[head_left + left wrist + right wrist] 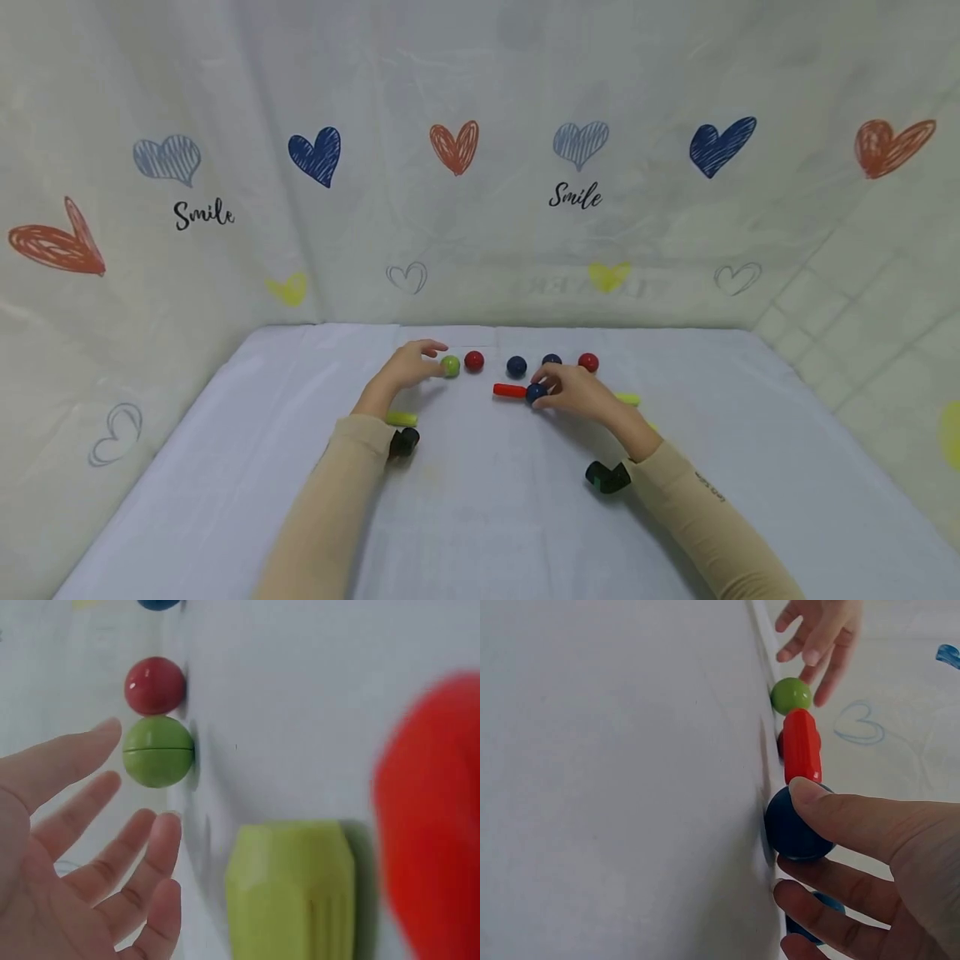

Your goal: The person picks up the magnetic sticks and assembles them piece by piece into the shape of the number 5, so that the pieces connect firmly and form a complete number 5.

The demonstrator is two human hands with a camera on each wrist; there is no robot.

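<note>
My right hand (577, 392) pinches a dark blue ball (536, 395) between thumb and fingers. In the right wrist view the thumb lies over the upper side of that blue ball (789, 831). The ball is at the right end of a short red stick (509, 390). Over on the left, my left hand (408, 365) holds nothing, its fingers loosely spread beside a green ball (450, 367). A seam runs round the green ball (157, 761) in the left wrist view, and a red ball (154, 685) sits close against it there.
Toward the back of the white-covered table (480, 517) are two more dark blue balls (516, 367) and another red ball (588, 362). A yellow-green stick (402, 419) lies by the left wrist, another (628, 399) behind the right hand. A blurred red object (439, 817) fills the left wrist view's right edge.
</note>
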